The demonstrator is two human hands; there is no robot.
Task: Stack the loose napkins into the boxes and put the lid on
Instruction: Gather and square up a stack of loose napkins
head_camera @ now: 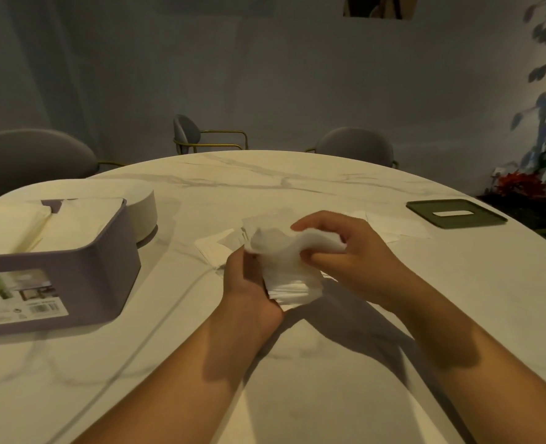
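1. Napkins, a white bundle [292, 277], sit at the centre of the frame, seemingly just off the table [297, 395], held by both hands.
2. The left hand [249, 283] curls round the bundle's lower left side; the right hand [351, 251] pinches its crumpled top between thumb and fingers.
3. Done so far, by my reading: the lilac box [82, 270] at the left of the frame already holds a pile of napkins [18, 229] close to its rim.
4. Still to do: the bundle has to go in, more loose napkins [217, 249] lie flat just behind the hands, and the green lid [457, 213] lies well apart at the right, not yet on.
5. Hard to make out: white sheets blend into the marble, so their number is unclear. The box is cut off by the left edge, and the left fingers are hidden behind the bundle. A pale round object [143, 206] behind the box may be a second container — I cannot tell.
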